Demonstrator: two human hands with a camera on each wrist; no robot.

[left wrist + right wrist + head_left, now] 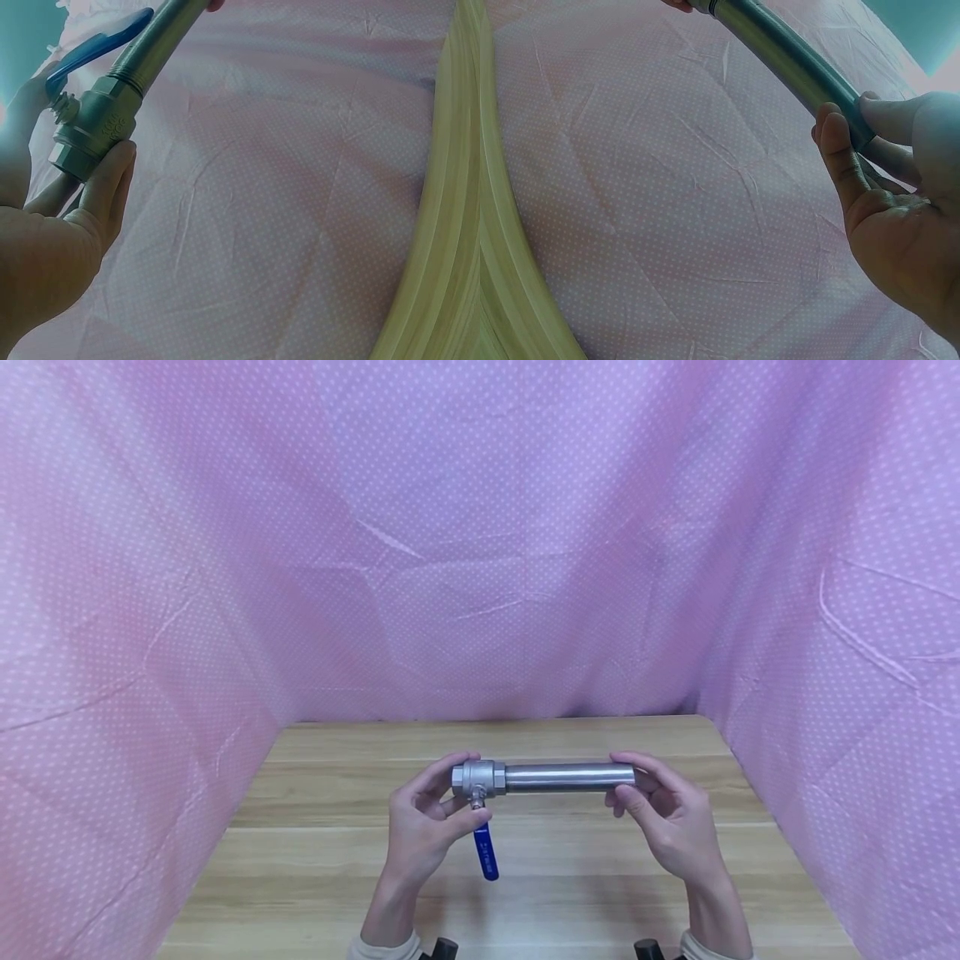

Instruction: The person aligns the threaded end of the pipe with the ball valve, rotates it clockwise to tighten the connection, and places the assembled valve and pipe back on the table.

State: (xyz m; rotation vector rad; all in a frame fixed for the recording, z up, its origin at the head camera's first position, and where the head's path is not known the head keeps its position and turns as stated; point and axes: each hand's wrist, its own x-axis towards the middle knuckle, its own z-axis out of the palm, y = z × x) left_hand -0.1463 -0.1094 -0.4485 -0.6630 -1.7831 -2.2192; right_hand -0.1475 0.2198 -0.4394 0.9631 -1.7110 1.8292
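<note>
One left hand [423,839] is gripping valve [480,775], blue lever [487,856] sticking out; pipe [562,777] is already sitting joined above table [300,860], thread [129,78] showing, tightening possibly remaining; right hand [678,827] is pinching pipe's free end.

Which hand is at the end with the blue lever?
The left hand: it grips the valve bearing the blue lever, while the right hand holds the plain pipe.

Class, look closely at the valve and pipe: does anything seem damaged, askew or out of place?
Nothing stands out: the pipe runs straight from the valve, and neither shows visible damage. The pink cloth is merely creased.
</note>
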